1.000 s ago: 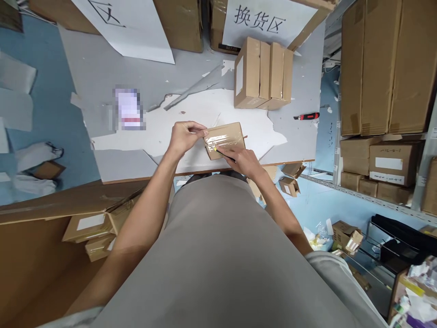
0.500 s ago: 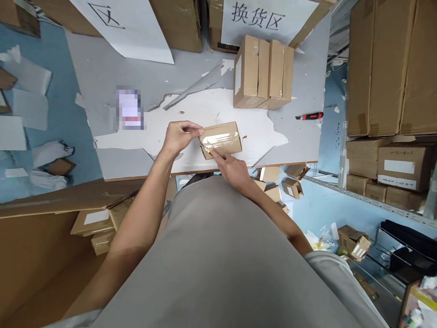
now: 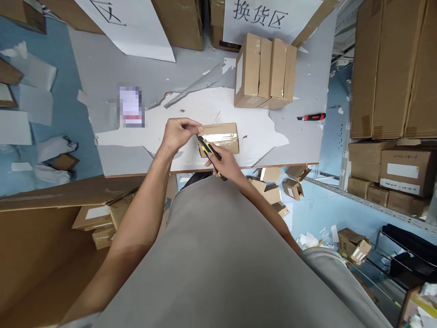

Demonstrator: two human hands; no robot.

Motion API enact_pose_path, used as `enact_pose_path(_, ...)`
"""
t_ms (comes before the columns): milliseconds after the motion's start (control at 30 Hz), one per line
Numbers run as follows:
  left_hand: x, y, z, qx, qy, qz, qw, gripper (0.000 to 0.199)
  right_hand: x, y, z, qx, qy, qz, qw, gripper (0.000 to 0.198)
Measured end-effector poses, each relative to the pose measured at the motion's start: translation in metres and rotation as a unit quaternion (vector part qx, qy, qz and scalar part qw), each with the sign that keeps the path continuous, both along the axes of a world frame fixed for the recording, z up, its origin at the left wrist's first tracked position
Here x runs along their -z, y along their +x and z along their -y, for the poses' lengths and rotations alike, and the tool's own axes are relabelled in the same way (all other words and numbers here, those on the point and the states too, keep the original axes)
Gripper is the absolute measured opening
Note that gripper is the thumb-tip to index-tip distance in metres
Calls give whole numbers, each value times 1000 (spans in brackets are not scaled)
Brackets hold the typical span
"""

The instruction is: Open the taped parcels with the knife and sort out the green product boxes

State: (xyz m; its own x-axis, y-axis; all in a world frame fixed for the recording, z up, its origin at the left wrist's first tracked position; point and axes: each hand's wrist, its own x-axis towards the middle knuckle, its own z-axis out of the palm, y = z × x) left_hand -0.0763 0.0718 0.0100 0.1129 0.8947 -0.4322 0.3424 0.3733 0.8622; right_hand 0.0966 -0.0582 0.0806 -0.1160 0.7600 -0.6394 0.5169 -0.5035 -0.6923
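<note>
A small cardboard box with shiny clear tape along its top lies on the worktable in front of me. My left hand pinches the box's upper left corner between thumb and fingers. Wrapped in my right hand is a black and yellow utility knife, slanting up and left. Its tip is at the left end of the box, close to my left fingertips. Whether the blade cuts into the tape is too small to tell.
Two taped cardboard boxes stand behind, at the right. A red and black utility knife lies on the table's right side. White paper signs hang on big cartons at the back. A large open carton is at my lower left.
My right hand has turned, bringing the black and yellow utility knife into plain view with its tip at the box's left end. The box has straightened slightly; my left hand keeps its corner.
</note>
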Motion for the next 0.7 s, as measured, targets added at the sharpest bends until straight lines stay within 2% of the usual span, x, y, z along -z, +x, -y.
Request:
enact_pose_path(67, -1, 0, 0, 4, -3, -4, 1000, 29, 0, 4, 2, -1, -7, -22, 1000, 63)
enact_pose_path(133, -2, 1, 1, 5, -5, -8, 1000, 29, -5, 4, 3, -47, 11, 50, 998, 64)
enact_pose_path(233, -4, 1, 4, 1, 0, -12, 1000, 29, -20, -6, 4, -155, 29, 196, 968, 68)
enact_pose_path(333, -5, 1, 6, 3, 4, -14, 1000, 31, -32, -22, 7, -227, 21, 254, 940, 76)
enact_pose_path(467, -7, 2, 8, 3, 10, -11, 1000, 34, -35, -39, 15, -238, -9, 269, 933, 80)
enact_pose_path(700, -6, 2, 14, -2, 8, -10, 1000, 30, -41, -48, 13, -211, -42, 244, 946, 77)
